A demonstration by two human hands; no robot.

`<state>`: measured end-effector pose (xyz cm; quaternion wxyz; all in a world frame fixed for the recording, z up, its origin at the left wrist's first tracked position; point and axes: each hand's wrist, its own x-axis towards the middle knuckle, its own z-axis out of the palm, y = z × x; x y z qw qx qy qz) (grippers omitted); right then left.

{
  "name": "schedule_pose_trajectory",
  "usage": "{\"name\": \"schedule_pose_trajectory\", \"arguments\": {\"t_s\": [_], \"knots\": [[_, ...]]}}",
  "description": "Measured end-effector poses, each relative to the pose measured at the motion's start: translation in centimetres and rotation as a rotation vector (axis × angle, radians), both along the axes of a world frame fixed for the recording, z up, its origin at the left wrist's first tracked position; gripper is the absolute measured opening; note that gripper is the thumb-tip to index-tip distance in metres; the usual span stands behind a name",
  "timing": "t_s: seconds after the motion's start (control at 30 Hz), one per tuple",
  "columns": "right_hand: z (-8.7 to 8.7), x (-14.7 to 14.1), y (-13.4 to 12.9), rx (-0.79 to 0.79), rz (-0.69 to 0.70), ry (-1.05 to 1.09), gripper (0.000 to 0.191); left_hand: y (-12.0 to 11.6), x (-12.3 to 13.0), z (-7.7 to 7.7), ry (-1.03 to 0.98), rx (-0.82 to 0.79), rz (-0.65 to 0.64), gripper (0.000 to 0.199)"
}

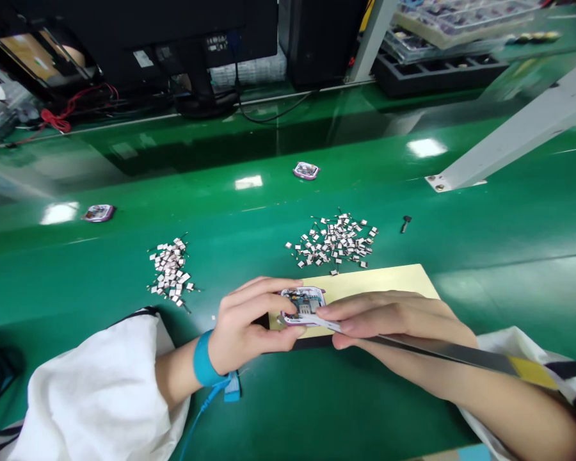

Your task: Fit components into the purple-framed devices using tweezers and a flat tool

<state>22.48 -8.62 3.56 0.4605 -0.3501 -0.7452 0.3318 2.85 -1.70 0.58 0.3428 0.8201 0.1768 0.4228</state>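
My left hand (242,320) grips a small open watch case (303,305) by its left side, thumb below and fingers above. The case has a white and purple rim, with a circuit board showing inside. In my right hand (403,320) is a pair of metal tweezers (446,352), lying slantwise under the fingers with a yellow patch towards the rear end. My right fingertips touch the lower right edge of the case, close to the tweezers' front end; the exact tips are hard to make out. Beneath both hands lies a pale yellow pad (388,278).
Two piles of small white parts with dark wires, a left pile (171,269) and a right pile (338,238), lie beyond my hands. Two more cases, one far (306,169) and one left (98,213), rest on the green table (249,422). A white post (513,131) slants at right.
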Motion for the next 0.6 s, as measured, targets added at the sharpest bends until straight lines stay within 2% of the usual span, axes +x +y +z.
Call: {"name": "schedule_pose_trajectory", "arguments": {"t_s": [0.13, 0.3, 0.6], "knots": [[-0.09, 0.27, -0.13, 0.002, -0.034, -0.051, 0.031, 0.03, 0.07, -0.02, -0.018, -0.021, -0.016, 0.016], [-0.14, 0.80, -0.43, -0.088, -0.082, -0.154, 0.024, 0.19, 0.14, 0.06, -0.034, -0.010, -0.062, 0.016], [-0.28, 0.87, -0.62, -0.133, -0.109, -0.158, 0.015, -0.01, 0.04, 0.03, -0.044, -0.017, -0.061, 0.022]]}}
